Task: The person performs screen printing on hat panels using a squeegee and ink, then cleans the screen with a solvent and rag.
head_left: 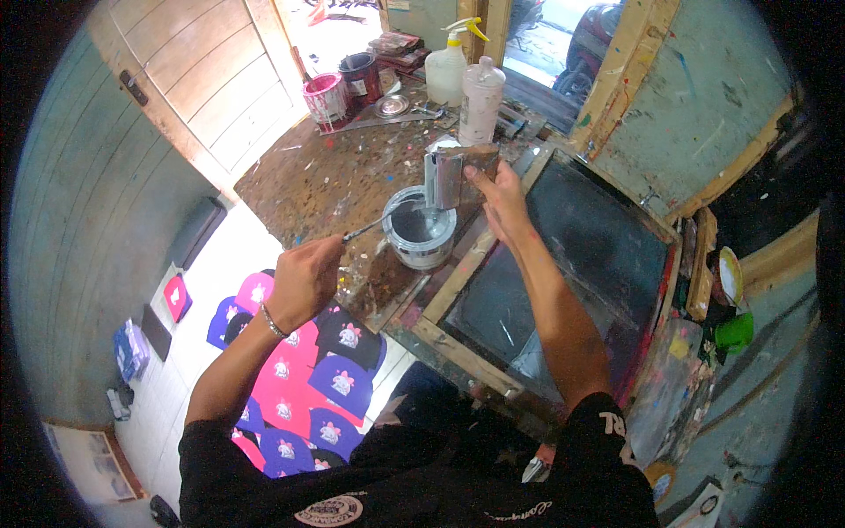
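My left hand [308, 273] is closed on the handle of a thin spatula [370, 227], whose shaft reaches rightward over a clear plastic tub of grey substance [416, 246] to the squeegee. My right hand [497, 198] grips a squeegee [444, 180] with a wooden top and a metallic-looking, smeared lower part, held upright above the tub's back right rim. The tub stands on the paint-spotted worktable [299, 194]. Just right of it lies a wood-framed dark screen [581, 246], partly under my right forearm.
Paint buckets [324, 104], a metal lid [390, 106], a spray bottle [444, 79] and a pale bottle [481, 110] stand at the table's back. Printed pink, purple and black fabric pieces [339, 383] lie below left. Door [216, 79] at back left; green cup [732, 333] and cluttered wall at right.
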Action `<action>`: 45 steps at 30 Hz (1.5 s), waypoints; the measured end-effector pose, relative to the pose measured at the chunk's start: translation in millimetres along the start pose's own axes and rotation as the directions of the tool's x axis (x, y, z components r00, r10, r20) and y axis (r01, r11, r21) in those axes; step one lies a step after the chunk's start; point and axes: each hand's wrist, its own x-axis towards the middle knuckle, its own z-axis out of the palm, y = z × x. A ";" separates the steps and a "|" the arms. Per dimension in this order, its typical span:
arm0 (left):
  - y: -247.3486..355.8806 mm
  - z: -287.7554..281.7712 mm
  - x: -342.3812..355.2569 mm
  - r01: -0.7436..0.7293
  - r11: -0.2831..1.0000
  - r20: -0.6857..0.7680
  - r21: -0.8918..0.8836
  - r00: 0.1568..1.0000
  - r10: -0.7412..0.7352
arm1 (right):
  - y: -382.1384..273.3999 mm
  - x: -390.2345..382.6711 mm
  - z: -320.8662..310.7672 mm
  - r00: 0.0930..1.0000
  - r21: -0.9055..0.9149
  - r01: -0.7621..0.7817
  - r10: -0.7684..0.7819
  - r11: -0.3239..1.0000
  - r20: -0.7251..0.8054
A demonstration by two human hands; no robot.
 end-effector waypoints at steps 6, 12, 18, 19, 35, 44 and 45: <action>15.8 -18.7 2.1 -0.012 1.000 -0.129 0.026 0.992 0.015 | -2.6 0.1 -0.9 1.000 -0.070 -0.014 0.012 0.997 -0.025; 19.3 -21.4 16.5 -0.037 0.997 -0.215 0.072 0.975 0.052 | -3.7 -3.9 4.2 1.000 -0.104 0.009 -0.010 0.995 -0.015; 24.8 -12.3 19.2 -0.095 0.989 -0.187 0.117 0.975 0.116 | -4.6 -4.8 -1.0 0.999 -0.105 0.049 -0.048 0.993 0.011; 25.6 -10.7 17.1 -0.109 0.988 -0.183 0.105 0.975 0.127 | -4.5 -5.1 0.5 0.999 -0.103 0.048 -0.048 0.994 0.011; 6.5 14.1 -10.9 -0.016 1.000 -0.002 0.024 1.000 0.016 | -7.9 -4.4 -1.2 1.000 -0.044 -0.013 0.014 0.999 0.020; 10.1 -13.7 15.3 0.087 0.993 -0.126 -0.084 0.987 -0.097 | -5.1 -4.2 -1.3 0.998 -0.098 -0.016 0.022 0.995 0.055; 9.4 -14.5 15.9 0.081 0.991 -0.122 -0.102 0.988 -0.093 | -6.5 -4.3 0.1 0.997 -0.089 -0.036 0.042 0.995 0.061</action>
